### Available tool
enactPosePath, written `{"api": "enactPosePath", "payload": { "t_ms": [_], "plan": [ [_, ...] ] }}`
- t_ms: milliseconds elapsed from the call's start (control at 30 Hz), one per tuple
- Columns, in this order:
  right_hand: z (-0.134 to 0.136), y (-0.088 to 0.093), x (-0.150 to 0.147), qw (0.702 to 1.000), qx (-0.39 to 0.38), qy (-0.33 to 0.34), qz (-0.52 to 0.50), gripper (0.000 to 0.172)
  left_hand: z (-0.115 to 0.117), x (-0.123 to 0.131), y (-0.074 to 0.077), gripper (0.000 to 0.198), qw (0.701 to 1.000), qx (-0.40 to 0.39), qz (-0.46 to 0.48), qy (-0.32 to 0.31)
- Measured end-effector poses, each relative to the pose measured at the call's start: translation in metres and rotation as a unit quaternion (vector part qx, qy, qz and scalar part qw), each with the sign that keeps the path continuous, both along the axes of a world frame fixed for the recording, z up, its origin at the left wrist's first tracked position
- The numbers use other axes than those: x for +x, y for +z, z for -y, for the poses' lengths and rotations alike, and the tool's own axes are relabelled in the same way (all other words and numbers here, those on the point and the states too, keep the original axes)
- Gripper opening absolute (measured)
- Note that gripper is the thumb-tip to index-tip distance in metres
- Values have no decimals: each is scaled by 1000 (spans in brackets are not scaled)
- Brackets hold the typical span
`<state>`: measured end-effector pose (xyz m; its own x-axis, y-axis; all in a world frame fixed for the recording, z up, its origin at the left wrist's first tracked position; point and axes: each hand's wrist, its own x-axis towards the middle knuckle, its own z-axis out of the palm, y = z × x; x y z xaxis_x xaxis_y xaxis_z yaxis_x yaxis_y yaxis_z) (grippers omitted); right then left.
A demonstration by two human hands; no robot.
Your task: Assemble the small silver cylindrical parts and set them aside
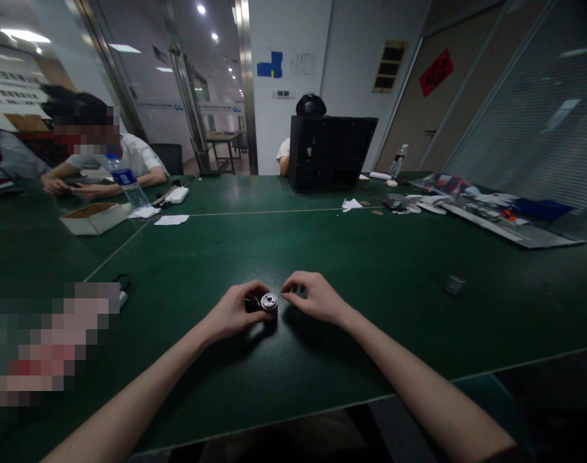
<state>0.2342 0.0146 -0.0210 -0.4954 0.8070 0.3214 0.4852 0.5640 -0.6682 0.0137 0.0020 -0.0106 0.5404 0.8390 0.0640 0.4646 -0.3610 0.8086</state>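
My left hand (235,310) was curled firmly round a small dark cylinder with a silver metal cap (269,302), sitting right on the green bench (380,334). My right hand (315,297) was half-curled, its fingertips just beside the cap, holding nothing. Off to the right, well apart, stood a second metal cylinder (454,284).

Place: office workroom | green-topped work table (351,257) | glass partition walls (129,77) | seated co-worker (134,157)

Bare left forearm (129,395), bare right forearm (418,386), slim left hand (233,310), slim right hand (317,297), slender fingers (293,281)
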Motion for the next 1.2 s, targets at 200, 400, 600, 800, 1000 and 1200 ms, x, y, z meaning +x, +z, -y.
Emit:
{"api": "enactPosePath", "payload": {
  "t_ms": [200, 400, 600, 800, 1000, 1200],
  "plan": [
    [-10, -8, 10, 990, -34, 63, 122, 15, 0, -2, 3, 33, 1000, -6, -10, 10],
    [-12, -8, 14, 985, -36, 66, 154, 17, 0, -1, 5, 33, 1000, -17, -14, 9],
    [-11, -6, 15, 985, -50, 63, 154, 24, -1, -2, 2, 38, 999, -16, -33, 5],
    [-8, -1, 13, 988, -60, 36, 141, 29, -1, -1, 3, 39, 998, -18, -65, 1],
    [-1, 2, 4, 996, -59, 42, 58, 37, -2, -2, 4, 34, 994, 23, -104, -4],
    [8, -4, -10, 998, -26, 65, 2, 44, -2, -1, 0, 31, 992, 58, -109, -7]
  ]
}}
